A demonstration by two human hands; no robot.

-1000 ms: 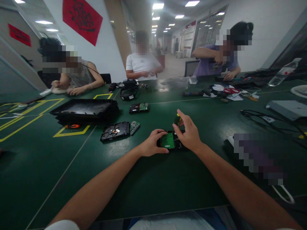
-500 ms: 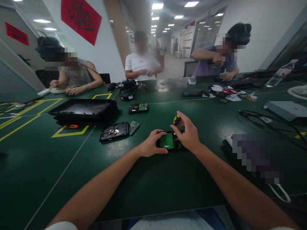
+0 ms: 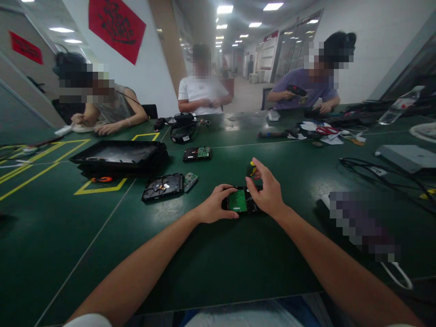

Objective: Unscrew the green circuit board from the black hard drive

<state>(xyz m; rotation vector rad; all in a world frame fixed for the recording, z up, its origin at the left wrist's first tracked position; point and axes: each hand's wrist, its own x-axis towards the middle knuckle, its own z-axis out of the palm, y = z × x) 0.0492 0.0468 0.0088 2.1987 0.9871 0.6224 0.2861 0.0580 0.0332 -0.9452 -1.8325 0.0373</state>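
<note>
across the green table (image 3: 170,263), starting toward its left edge: a stack of black trays (image 3: 119,154), with an orange-handled tool (image 3: 102,179) by its near side. next, a flat black casing (image 3: 156,190) and, just beside its right end, a loose circuit board (image 3: 191,181). behind these, nearer the far edge, a drive with a partial green board (image 3: 197,153). then, around the middle and back from the near edge, the drive with the large green board (image 3: 237,200), lying flat and gripped at its left end by the left hand (image 3: 214,204), thumb along the near side, fingers at the far one. over its right end, the right hand (image 3: 268,187), closed narrowly around a black-and-yellow tool handle (image 3: 251,170), lower end hidden from sight. farther right, well apart, a blurred long item (image 3: 363,222) with a white loop near the corner of the near and right edges; beyond it, black cables (image 3: 368,165), a grey box (image 3: 408,156) by the right edge, and a clear bottle (image 3: 402,106) toward the far right corner.
</note>
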